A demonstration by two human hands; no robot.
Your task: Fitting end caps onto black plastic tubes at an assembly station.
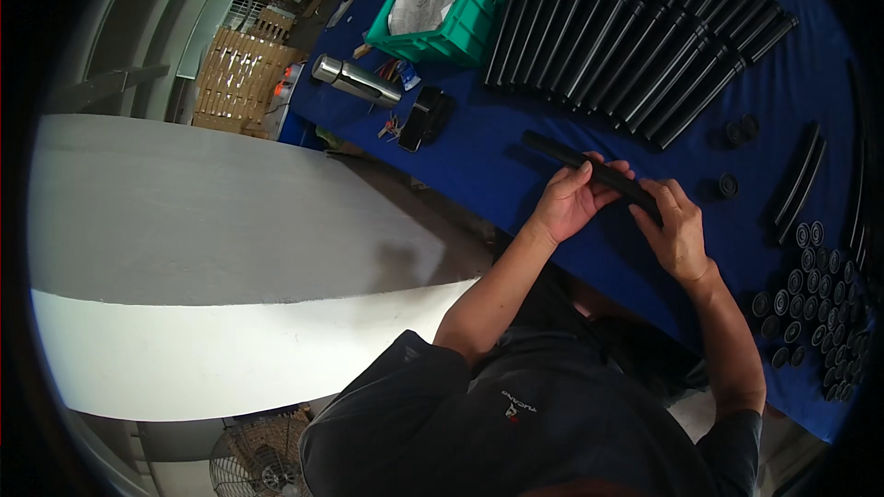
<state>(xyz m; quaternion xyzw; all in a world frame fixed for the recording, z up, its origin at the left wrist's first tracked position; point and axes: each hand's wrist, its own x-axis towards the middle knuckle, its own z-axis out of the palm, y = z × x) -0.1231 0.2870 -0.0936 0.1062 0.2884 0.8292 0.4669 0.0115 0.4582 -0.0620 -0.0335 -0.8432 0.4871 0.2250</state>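
A black tube (pixel 557 149) is held slantwise above the blue cloth in both hands. My left hand (pixel 573 202) grips it near its middle, palm up, with the thumb on top. My right hand (pixel 675 228) is closed around the tube's near right end, hiding that end. Just right of the hands, a round black cap (pixel 728 186) sits on the cloth, and a pair of similar caps (pixel 741 131) stands a little farther off. Beyond the hands lie rows of black tubes (pixel 635 37), side by side.
Many loose round caps (pixel 815 299) are spread at the right, near curved black tubes (pixel 799 182). At the back stands a green crate (pixel 456 37) with newspaper in it. A steel flask (pixel 356 80) and a black phone-like object (pixel 425 118) lie on the blue tablecloth (pixel 479 152).
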